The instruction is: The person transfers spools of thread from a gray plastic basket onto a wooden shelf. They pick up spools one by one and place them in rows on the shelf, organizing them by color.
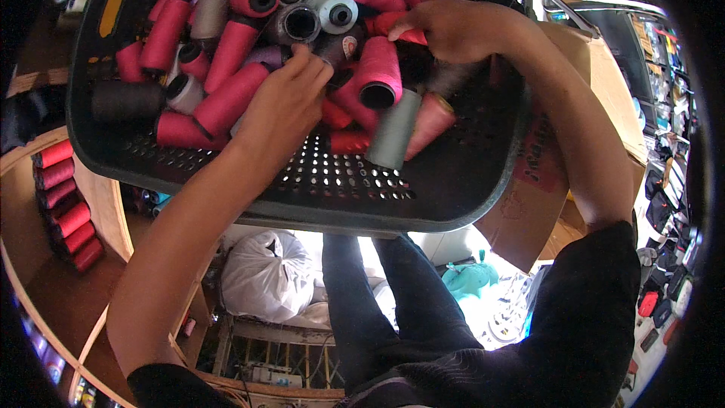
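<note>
Across the upper half sits a dark perforated plastic crate (423,196), heaped with thread cones (mostly pink and red, some grey and black). Right of it stands an open cardboard box (529,204); lower left, a wooden shelf (60,287) holds red spools (68,219). Below lies a white bag (268,272). Left hand (283,109) rests loosely open on the cones; right hand (453,26) pinches a red cone (389,24).

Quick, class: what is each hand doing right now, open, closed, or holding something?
Left hand: fingers curled down among the pink thread cones; grip cannot be told.
Right hand: closed on a red thread cone in the basket.
</note>
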`<state>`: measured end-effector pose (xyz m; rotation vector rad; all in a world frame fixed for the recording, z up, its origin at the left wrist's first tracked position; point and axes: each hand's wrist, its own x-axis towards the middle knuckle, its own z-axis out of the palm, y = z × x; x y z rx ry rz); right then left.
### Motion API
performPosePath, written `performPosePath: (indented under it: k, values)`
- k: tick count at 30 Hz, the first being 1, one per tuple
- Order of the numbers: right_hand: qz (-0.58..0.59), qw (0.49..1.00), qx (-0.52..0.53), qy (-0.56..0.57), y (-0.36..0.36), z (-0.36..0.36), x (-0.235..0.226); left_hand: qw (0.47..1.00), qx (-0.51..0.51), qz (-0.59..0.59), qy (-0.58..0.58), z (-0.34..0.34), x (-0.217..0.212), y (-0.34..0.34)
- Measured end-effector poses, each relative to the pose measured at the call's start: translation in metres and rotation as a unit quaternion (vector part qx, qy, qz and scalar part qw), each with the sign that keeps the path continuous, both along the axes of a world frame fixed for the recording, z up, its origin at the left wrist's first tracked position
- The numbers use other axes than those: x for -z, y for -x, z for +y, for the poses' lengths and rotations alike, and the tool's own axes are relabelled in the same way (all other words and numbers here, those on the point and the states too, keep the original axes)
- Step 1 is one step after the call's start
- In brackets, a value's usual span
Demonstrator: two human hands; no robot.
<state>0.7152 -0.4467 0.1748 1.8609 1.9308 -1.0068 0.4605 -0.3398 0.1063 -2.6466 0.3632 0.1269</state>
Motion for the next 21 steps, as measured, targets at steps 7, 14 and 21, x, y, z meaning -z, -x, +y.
performPosePath:
  k: [7, 14, 21]
  values:
    - [-0.06, 0.996, 0.034, -0.051, 0.004, 0.008, -0.028, 0.999, -0.034, -0.003, 0.002, -0.001, 0.01, -0.004]
    - [0.089, 0.984, 0.085, -0.129, -0.015, -0.002, -0.028, 0.997, -0.007, 0.002, 0.073, -0.005, 0.002, -0.015]
    - [0.074, 0.953, 0.153, -0.25, -0.037, -0.017, -0.019, 0.997, 0.031, -0.041, 0.061, -0.005, 0.006, -0.014]
